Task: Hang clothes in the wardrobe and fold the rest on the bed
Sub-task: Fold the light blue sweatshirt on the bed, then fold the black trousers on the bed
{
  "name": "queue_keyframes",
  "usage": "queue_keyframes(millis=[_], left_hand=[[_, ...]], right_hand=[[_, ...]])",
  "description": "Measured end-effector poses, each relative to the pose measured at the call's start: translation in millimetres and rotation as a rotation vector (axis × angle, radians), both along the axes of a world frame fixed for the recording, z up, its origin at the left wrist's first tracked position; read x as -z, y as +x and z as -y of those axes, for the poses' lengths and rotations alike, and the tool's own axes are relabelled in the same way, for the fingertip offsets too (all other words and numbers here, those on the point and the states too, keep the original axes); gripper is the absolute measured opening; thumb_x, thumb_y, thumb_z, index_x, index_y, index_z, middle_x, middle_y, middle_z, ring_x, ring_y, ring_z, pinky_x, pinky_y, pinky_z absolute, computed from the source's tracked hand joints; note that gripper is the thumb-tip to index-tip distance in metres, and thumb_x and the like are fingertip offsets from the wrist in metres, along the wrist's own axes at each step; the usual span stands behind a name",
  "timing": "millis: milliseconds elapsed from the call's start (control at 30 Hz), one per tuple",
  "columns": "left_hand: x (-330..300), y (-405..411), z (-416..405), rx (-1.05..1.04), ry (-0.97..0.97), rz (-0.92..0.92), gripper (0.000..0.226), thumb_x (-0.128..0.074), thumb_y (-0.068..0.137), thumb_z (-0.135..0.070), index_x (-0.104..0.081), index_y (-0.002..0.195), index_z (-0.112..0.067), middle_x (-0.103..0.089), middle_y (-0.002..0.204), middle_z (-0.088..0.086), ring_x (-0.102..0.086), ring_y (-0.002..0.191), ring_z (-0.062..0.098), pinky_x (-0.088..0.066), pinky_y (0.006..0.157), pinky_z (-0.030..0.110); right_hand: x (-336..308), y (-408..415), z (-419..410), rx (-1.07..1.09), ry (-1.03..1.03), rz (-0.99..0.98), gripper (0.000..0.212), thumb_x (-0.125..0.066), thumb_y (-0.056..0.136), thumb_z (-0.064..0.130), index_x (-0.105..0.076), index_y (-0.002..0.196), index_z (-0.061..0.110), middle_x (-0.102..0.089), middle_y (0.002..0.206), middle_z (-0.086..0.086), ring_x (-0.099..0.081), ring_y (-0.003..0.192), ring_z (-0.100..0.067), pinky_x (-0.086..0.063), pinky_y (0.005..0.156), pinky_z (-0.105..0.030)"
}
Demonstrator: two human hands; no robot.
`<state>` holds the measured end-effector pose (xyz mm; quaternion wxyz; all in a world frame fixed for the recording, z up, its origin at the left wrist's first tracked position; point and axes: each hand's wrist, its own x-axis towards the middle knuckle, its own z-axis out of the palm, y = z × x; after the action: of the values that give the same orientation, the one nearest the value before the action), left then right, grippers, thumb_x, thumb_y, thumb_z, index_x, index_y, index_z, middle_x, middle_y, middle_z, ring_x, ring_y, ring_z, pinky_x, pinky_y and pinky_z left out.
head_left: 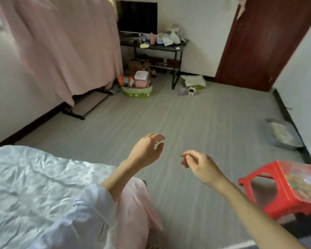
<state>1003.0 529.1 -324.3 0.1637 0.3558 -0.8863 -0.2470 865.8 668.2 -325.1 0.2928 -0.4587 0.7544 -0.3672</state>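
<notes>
Hands empty: left hand (147, 150) loosely spread, right hand (197, 165) loosely curled, holding nothing. Bed (25, 186) lies at eight o'clock; no loose garment shows. Red stool (284, 187) at four o'clock could trip a hurried step.

Grey striped floor (196, 112) carrying a red plastic stool (285, 187), a grey cushion (281, 134) by the wall, a green basket (137, 91) of containers, bed (25, 186) with crumpled pale blue sheet, dark tabletop (166, 47) strewn with papers and cups
</notes>
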Motion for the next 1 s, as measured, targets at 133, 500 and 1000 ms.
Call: queue_keyframes(millis=[133, 500, 1000], left_hand=[[-4.3, 47.0, 76.5, -0.208, -0.005, 0.03, 0.03, -0.046, 0.095, -0.021, -0.058, 0.123, -0.016, -0.061, 0.12, 0.004, -0.058, 0.11, 0.02, -0.045, 0.093, 0.031], [-10.4, 137.6, 195.3, -0.748, -0.006, 0.045, 0.028, -0.048, 0.095, -0.019, -0.059, 0.119, -0.012, -0.061, 0.117, 0.005, -0.058, 0.107, 0.019, -0.045, 0.091, 0.03], [9.8, 110.6, 313.7, -1.3, 0.049, -0.173, 0.028, -0.051, 0.093, -0.018, -0.06, 0.119, -0.01, -0.061, 0.119, 0.006, -0.059, 0.105, 0.019, -0.045, 0.09, 0.028]], right_hand=[[4.7, 28.3, 125.4, -0.185, 0.018, -0.007, 0.018, -0.044, 0.096, 0.014, -0.061, 0.097, 0.019, -0.065, 0.082, 0.004, -0.061, 0.08, -0.013, -0.047, 0.08, -0.029], [-1.3, 95.6, 352.0, -0.697, 0.0, -0.075, 0.022, -0.044, 0.093, 0.01, -0.065, 0.099, 0.012, -0.065, 0.081, 0.0, -0.059, 0.082, -0.014, -0.046, 0.084, -0.029], [7.1, 88.2, 557.7, -1.118, 0.024, -0.131, 0.025, -0.04, 0.092, 0.011, -0.064, 0.097, 0.017, -0.065, 0.08, 0.004, -0.062, 0.091, -0.021, -0.048, 0.087, -0.031]])
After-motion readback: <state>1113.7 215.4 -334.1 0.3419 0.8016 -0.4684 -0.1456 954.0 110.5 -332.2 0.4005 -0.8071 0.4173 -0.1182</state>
